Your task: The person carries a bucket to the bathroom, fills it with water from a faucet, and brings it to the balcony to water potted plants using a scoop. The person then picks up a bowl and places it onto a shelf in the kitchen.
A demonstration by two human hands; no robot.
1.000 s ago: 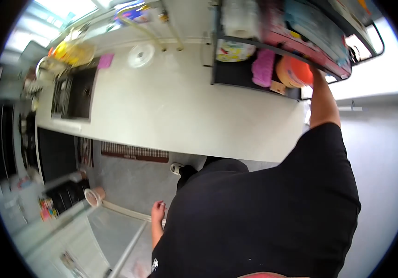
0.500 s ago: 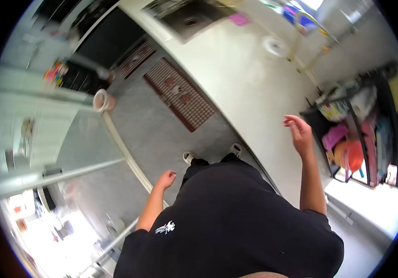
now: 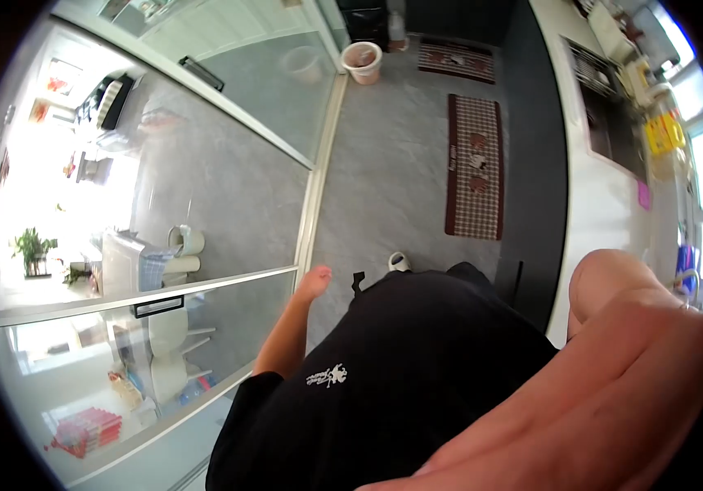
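Observation:
My left hand (image 3: 316,281) hangs at my left side above the grey floor, beside the sliding door frame (image 3: 312,196). Its fingers are curled in, with nothing visible in them. My right arm is bent and raised very close to the camera, filling the lower right of the view. The right hand itself is outside the picture. Nearest to the raised arm are the dark cabinet front (image 3: 533,164) and the pale counter (image 3: 601,209).
Two checked mats (image 3: 475,209) (image 3: 456,61) lie on the floor beside the cabinets. A pinkish bin (image 3: 363,64) stands by the door track. The counter holds a sink (image 3: 613,131) and a pink cloth (image 3: 644,195). Beyond the glass are white chairs (image 3: 168,356).
The view has swung left, away from the shelf rack where my right hand touched an orange container. That hand then hung apart from the rack; now the right arm is bent up near the camera.

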